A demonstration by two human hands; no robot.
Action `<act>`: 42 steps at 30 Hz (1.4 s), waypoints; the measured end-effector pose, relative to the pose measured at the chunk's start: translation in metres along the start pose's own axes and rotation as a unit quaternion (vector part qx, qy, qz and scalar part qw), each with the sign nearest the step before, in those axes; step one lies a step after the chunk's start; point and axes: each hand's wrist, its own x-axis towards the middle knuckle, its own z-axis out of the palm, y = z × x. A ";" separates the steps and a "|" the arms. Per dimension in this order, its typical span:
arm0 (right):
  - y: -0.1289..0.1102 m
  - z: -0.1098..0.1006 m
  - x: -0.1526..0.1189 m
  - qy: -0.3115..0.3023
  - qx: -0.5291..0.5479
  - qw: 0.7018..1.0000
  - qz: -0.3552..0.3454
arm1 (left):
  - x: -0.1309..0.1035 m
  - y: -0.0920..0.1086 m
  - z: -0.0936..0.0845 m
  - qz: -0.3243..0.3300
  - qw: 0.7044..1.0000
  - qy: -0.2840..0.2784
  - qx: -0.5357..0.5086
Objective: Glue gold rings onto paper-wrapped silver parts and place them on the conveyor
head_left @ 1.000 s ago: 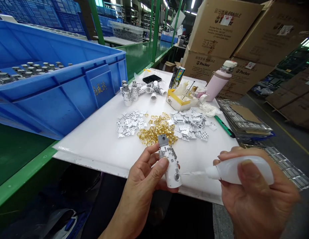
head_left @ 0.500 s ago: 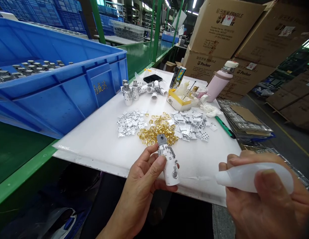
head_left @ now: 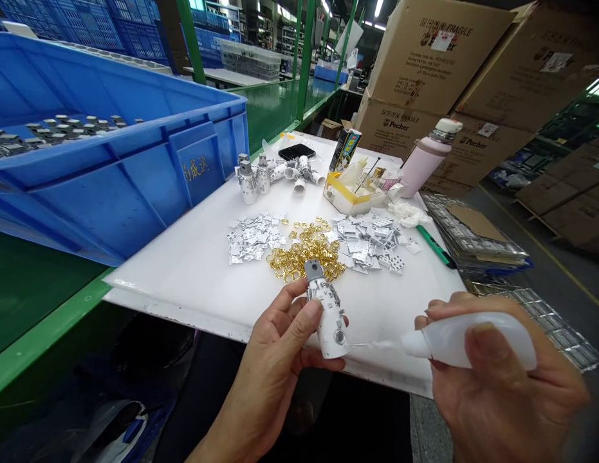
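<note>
My left hand [head_left: 280,347] holds a white cylindrical part [head_left: 331,321] with a grey block on top, leaning slightly, over the table's near edge. Squeezed in my right hand [head_left: 506,373] is a translucent bottle [head_left: 477,337], its thin nozzle tip at the lower end of the white part. Gold rings [head_left: 306,254] lie in a heap just behind the part. Small white plates form one pile [head_left: 255,238] left of the rings and another [head_left: 369,238] to their right.
Similar white parts [head_left: 248,183] stand and lie at the table's back, near a phone [head_left: 296,152]. A yellow-edged tray [head_left: 345,199], pink bottle [head_left: 424,164] and green tool [head_left: 435,246] are at the right. A blue bin [head_left: 149,173] stands left.
My right hand has moved left with the bottle, bringing its nozzle tip to the white part. My left hand has hardly moved.
</note>
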 end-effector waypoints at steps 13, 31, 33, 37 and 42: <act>-0.001 0.001 0.000 0.026 -0.027 0.999 -0.003 | 0.003 0.001 0.000 -0.002 1.000 0.001 -0.005; 0.105 -0.058 0.057 -0.092 -0.136 0.981 0.106 | -0.004 0.010 -0.017 -0.034 0.999 -0.001 -0.009; 0.117 -0.061 0.060 -0.088 -0.206 0.972 0.076 | -0.004 0.012 -0.019 -0.033 0.999 -0.008 -0.013; 0.123 -0.058 0.062 -0.099 -0.325 0.940 0.003 | -0.006 0.016 -0.023 -0.028 0.999 -0.005 -0.016; 0.113 -0.052 0.050 -0.040 -0.319 0.947 -0.011 | -0.008 0.025 -0.033 -0.010 1.000 0.015 -0.021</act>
